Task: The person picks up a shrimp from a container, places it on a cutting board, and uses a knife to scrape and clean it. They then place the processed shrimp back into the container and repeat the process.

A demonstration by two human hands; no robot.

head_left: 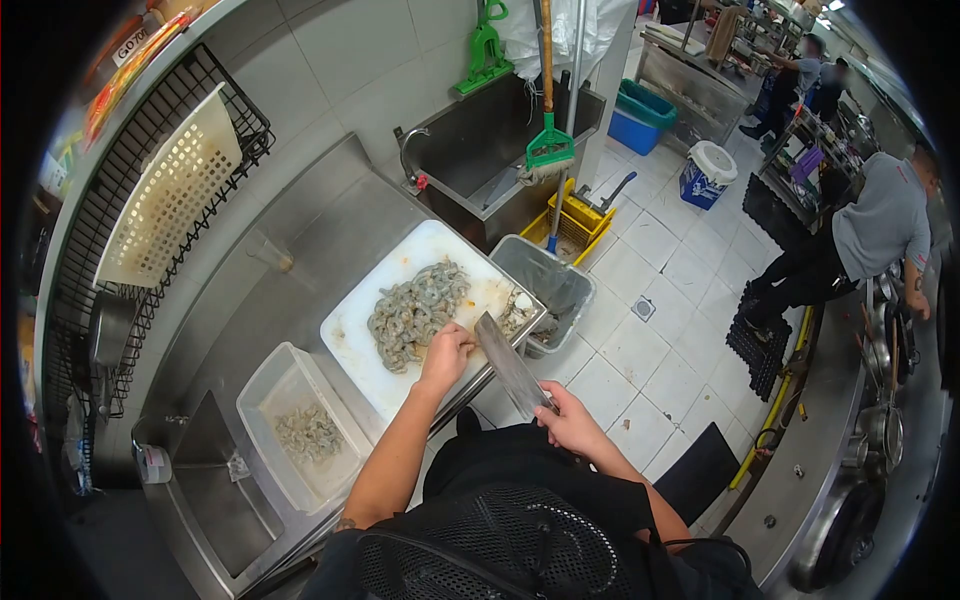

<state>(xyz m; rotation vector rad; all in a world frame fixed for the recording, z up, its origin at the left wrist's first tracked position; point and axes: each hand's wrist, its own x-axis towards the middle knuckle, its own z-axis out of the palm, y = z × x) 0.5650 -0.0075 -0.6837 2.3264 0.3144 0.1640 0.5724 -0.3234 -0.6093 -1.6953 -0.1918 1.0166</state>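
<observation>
Shrimp (412,312): one heap, too many overlapping pieces to count, on the one white cutting board (350,325). Board sits on the steel worktop (320,230); using it as reference.

Two hands on my head feed. Left hand (447,352) over the board's near right edge, fingers curled together; can't tell if a piece is pinched in them. Right hand (567,418) off the board's near right side, wrapped round the handle of one cleaver (508,362). Blade angles up to just beside the left fingers; I can't confirm contact.

One small pile of scraps (518,313) at the board's right end. One grey bin (562,275) just right of it. One plastic tub (262,385) near left of the board, holding one smaller batch (308,435), also uncountable. One deep sink (460,150) beyond the board, one tap (414,133) on it. One perforated tray (172,195) well left of the board, on a wire rack. I count one person in grey (880,220) well right of the board.
</observation>
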